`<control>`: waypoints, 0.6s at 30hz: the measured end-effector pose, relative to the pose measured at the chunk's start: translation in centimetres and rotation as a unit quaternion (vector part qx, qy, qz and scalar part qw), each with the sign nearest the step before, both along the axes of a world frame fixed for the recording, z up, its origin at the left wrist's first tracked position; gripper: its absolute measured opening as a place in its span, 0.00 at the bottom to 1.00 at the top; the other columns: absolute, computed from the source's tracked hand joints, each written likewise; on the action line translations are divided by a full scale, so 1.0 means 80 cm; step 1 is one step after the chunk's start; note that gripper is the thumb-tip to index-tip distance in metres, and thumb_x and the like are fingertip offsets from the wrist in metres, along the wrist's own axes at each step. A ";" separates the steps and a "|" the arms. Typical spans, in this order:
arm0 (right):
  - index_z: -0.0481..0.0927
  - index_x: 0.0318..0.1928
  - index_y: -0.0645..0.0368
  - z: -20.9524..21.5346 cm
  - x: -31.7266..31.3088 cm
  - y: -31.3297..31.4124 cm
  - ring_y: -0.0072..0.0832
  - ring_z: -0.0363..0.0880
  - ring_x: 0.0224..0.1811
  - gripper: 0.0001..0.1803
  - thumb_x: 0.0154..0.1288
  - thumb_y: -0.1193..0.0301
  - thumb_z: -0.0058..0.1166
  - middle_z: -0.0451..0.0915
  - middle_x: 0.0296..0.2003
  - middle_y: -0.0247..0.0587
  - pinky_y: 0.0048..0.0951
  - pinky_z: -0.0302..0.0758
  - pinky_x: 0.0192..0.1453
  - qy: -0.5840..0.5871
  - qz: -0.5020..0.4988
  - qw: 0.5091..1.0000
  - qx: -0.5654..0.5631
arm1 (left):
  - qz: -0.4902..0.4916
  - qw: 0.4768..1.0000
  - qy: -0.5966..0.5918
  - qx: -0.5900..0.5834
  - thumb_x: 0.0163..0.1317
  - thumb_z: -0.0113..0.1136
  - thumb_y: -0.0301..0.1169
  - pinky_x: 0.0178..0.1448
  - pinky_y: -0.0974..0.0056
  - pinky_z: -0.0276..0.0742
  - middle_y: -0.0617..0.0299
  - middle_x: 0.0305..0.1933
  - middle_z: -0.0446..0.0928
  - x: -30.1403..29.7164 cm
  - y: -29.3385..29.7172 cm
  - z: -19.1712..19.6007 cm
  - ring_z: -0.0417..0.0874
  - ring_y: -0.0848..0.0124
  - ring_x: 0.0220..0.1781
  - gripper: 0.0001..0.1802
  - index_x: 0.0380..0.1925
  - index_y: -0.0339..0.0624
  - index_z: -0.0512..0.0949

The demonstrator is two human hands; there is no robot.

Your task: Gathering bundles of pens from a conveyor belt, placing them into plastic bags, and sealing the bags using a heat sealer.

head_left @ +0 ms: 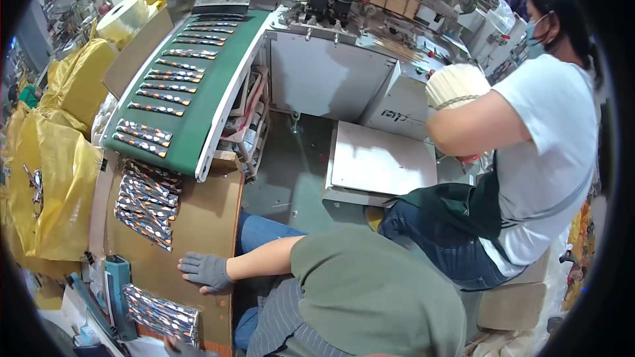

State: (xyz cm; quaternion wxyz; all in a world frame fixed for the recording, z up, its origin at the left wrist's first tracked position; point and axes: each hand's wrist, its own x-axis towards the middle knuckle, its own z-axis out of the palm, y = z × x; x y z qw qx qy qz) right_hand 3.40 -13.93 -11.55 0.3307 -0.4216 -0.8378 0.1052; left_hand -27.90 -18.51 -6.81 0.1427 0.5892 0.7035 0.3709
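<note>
My right hand (206,272), in a grey glove with bare fingertips, lies flat on the brown tabletop (208,215), fingers spread and holding nothing. At the lower edge my left hand (182,346), also gloved in grey, is partly cut off. Its visible fingers close on the near end of a bundle of slim packets (161,314), dark with white and orange spots. Farther up the table lies a loose pile of the same packets (147,203). Beyond it, single packets lie across a green conveyor belt (188,109).
A teal upright device (119,297) stands beside the bundle. Yellow plastic sheeting (63,185) hangs along the left. At right, a masked co-worker (546,125) sits holding a bundle of pale sticks (456,86). A white-topped low box (383,158) and a machine (331,10) stand beyond.
</note>
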 end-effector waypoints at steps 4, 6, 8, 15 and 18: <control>0.69 0.54 0.66 0.016 -0.007 -0.005 0.53 0.54 0.68 0.39 0.47 0.51 0.55 0.61 0.61 0.63 0.53 0.45 0.71 -0.014 0.006 1.000 -0.003 | 0.113 0.979 0.166 0.031 0.57 0.61 0.43 0.42 0.54 0.75 0.47 0.32 0.80 -0.098 -0.083 -0.035 0.80 0.54 0.33 0.21 0.34 0.31 0.80; 0.69 0.54 0.66 0.023 -0.002 -0.009 0.53 0.54 0.68 0.38 0.47 0.51 0.55 0.61 0.61 0.62 0.53 0.44 0.71 -0.021 0.008 1.000 -0.006 | 0.094 0.972 0.215 0.018 0.58 0.60 0.41 0.40 0.53 0.75 0.47 0.31 0.80 -0.114 -0.093 -0.041 0.79 0.54 0.32 0.18 0.31 0.33 0.80; 0.68 0.55 0.66 0.028 0.007 -0.016 0.53 0.53 0.68 0.38 0.48 0.50 0.55 0.60 0.62 0.62 0.53 0.44 0.71 -0.022 0.004 1.000 -0.019 | 0.042 0.971 0.228 -0.060 0.58 0.60 0.42 0.40 0.53 0.74 0.48 0.31 0.80 -0.148 -0.103 -0.067 0.79 0.54 0.32 0.19 0.31 0.33 0.79; 0.68 0.55 0.64 0.047 0.023 -0.027 0.53 0.52 0.68 0.38 0.49 0.49 0.53 0.60 0.62 0.61 0.53 0.44 0.72 -0.008 0.021 1.000 -0.012 | -0.109 0.910 0.264 -0.300 0.58 0.59 0.43 0.42 0.53 0.73 0.49 0.34 0.80 -0.268 -0.110 -0.100 0.79 0.55 0.34 0.19 0.33 0.35 0.78; 0.68 0.56 0.64 0.059 0.034 -0.034 0.52 0.52 0.68 0.39 0.49 0.49 0.52 0.60 0.62 0.60 0.53 0.44 0.72 -0.021 0.022 0.999 -0.020 | 0.103 0.791 0.601 -0.049 0.56 0.60 0.49 0.46 0.51 0.70 0.50 0.39 0.79 -0.270 -0.131 -0.075 0.78 0.58 0.37 0.23 0.37 0.38 0.76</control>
